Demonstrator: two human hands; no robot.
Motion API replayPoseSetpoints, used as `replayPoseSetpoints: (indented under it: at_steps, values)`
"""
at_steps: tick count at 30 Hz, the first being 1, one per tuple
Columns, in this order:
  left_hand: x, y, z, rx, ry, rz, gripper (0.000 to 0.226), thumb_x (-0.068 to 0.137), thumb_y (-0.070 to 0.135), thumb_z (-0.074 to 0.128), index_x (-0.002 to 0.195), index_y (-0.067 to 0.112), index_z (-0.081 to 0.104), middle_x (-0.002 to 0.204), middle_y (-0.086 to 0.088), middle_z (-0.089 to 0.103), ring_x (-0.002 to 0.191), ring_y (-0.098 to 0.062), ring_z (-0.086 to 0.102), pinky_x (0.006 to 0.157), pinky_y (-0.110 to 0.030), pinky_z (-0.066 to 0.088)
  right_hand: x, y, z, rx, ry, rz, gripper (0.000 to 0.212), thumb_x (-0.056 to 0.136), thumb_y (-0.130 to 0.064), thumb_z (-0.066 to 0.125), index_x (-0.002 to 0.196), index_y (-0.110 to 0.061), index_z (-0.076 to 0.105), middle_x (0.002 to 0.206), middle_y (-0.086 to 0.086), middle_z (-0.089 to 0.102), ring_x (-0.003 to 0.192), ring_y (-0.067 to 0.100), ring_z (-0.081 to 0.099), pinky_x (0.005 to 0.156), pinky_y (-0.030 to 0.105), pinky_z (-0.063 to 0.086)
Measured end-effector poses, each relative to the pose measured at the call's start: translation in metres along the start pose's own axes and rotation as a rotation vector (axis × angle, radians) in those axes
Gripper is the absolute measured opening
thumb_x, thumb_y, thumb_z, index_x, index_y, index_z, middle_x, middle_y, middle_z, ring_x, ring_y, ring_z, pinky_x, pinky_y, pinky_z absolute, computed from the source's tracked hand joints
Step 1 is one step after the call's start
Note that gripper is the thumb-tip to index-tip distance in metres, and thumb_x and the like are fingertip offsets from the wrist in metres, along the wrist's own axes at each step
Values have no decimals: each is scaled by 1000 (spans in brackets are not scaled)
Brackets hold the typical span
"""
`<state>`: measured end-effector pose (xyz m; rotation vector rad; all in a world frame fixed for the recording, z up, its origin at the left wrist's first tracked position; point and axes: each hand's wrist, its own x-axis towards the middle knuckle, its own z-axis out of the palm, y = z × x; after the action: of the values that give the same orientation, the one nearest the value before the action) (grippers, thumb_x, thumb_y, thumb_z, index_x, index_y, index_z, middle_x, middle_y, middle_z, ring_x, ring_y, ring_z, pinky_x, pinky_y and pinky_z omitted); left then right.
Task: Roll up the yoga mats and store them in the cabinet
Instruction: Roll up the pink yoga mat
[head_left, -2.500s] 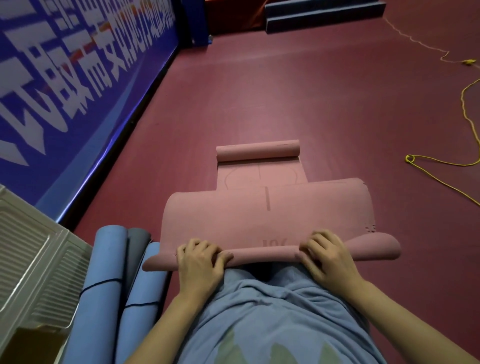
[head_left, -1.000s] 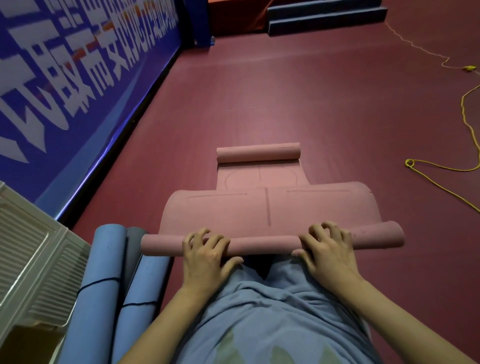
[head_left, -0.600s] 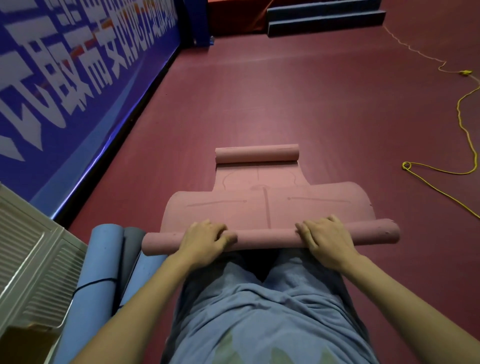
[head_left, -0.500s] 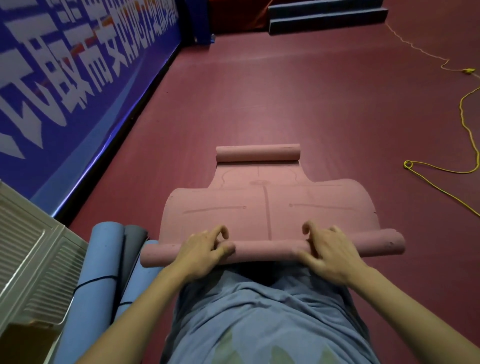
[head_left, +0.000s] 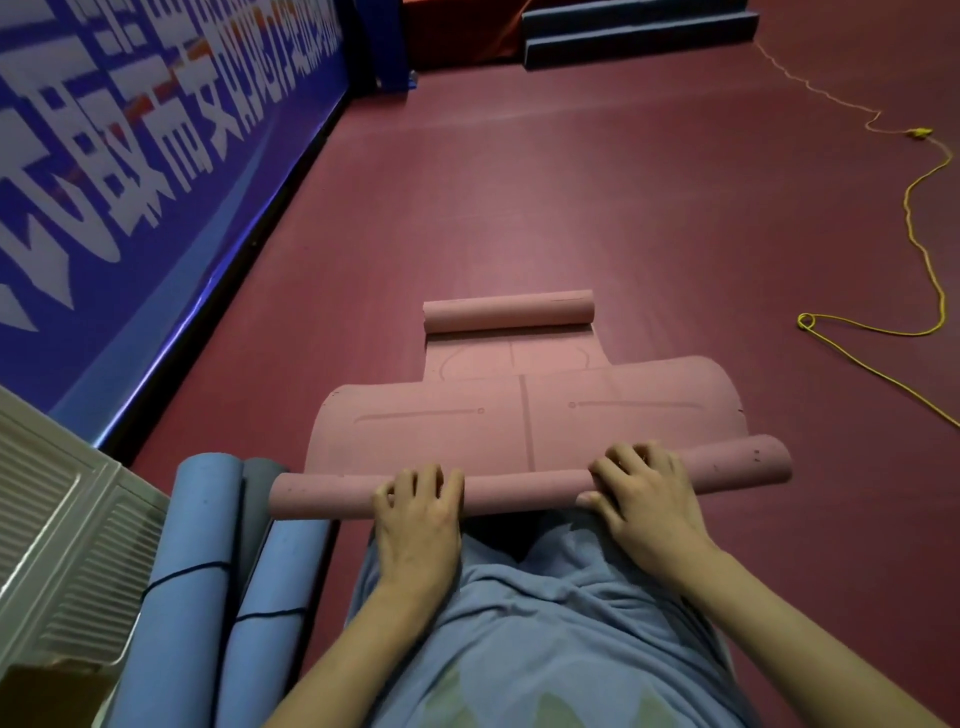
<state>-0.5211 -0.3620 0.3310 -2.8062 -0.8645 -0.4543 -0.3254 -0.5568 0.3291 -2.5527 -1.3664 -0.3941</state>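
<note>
Now your two hands, left hand (head_left: 418, 519) and right hand (head_left: 644, 499), curl their fingers over one pink mat (head_left: 519, 431) rolling near you; three rolled mats (head_left: 192, 597) lie left.

text: large white Chinese characters on the blue wall banner (head_left: 135, 171); blurred and cut off, not readable | other text: none
</note>
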Motion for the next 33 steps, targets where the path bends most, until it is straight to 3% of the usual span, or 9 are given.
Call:
replayPoseSetpoints:
  at_steps: [2, 5, 9, 14, 18, 21, 27, 31, 33]
  values:
    - [-4, 4, 2, 13, 1, 35, 46, 77, 16, 66, 123, 15, 66, 100, -6, 61, 91, -32, 54, 84, -46, 38, 10, 0, -2, 2, -34, 9, 38, 89, -56, 46, 95, -24, 66, 92, -3, 62, 82, 28, 50, 73, 41, 43]
    - [-6, 10, 7, 55, -64, 25, 55, 76, 19, 68, 129, 4, 60, 118, -14, 63, 105, -37, 55, 98, -51, 41, 26, -5, -12, 106, -37, 87, 25, 89, -38, 66, 105, -19, 66, 85, 5, 64, 78, 34, 54, 70, 42, 47]
    - [5, 25, 19, 129, -249, -44, 75, 72, 20, 73, 138, -8, 50, 134, -28, 53, 124, -47, 48, 112, -58, 28, 39, -8, -5, 131, -71, 122, 22, 91, -39, 63, 90, -19, 56, 87, 4, 64, 83, 32, 49, 74, 42, 42]
    - [51, 17, 10, 97, -282, 29, 57, 55, 36, 83, 101, 14, 58, 93, -8, 58, 88, -30, 54, 89, -48, 35, 49, -9, 3, 98, -60, 155, 44, 95, -55, 35, 87, -22, 63, 94, -2, 64, 95, 28, 48, 85, 43, 40]
    - [78, -3, 8, 89, -284, 143, 55, 35, 33, 87, 79, 17, 58, 75, -4, 62, 71, -28, 59, 68, -37, 41, 54, -3, -4, 96, -151, 94, 60, 82, -78, 43, 100, -25, 65, 101, -4, 63, 99, 25, 50, 91, 42, 41]
    - [77, -9, 1, 59, -276, 179, 49, 38, 28, 82, 80, 18, 59, 75, -4, 65, 71, -28, 60, 67, -37, 41, 46, -4, -11, 60, -186, 40, 71, 69, -82, 52, 106, -22, 63, 100, -3, 65, 97, 25, 53, 90, 40, 40]
    - [16, -8, -12, -9, -265, 245, 50, 31, 21, 78, 75, 19, 55, 72, -3, 58, 69, -29, 54, 64, -37, 34, -16, -13, -21, 201, 24, -37, 54, 69, -60, 76, 96, -20, 54, 84, -1, 54, 78, 28, 48, 68, 39, 41]
    - [8, 8, -12, 50, -274, 163, 44, 34, 13, 80, 74, 17, 63, 95, -9, 61, 98, -33, 54, 80, -42, 30, -25, -17, -8, 115, 46, -35, 46, 77, -59, 71, 94, -18, 58, 98, -1, 61, 90, 31, 52, 78, 43, 43]
    - [17, 15, -19, 93, -225, 164, 33, 54, 15, 79, 83, 19, 64, 109, -10, 56, 103, -32, 46, 81, -42, 26, -20, -19, -5, 73, 50, -10, 44, 79, -55, 71, 96, -16, 62, 113, 3, 63, 104, 35, 53, 88, 47, 43]
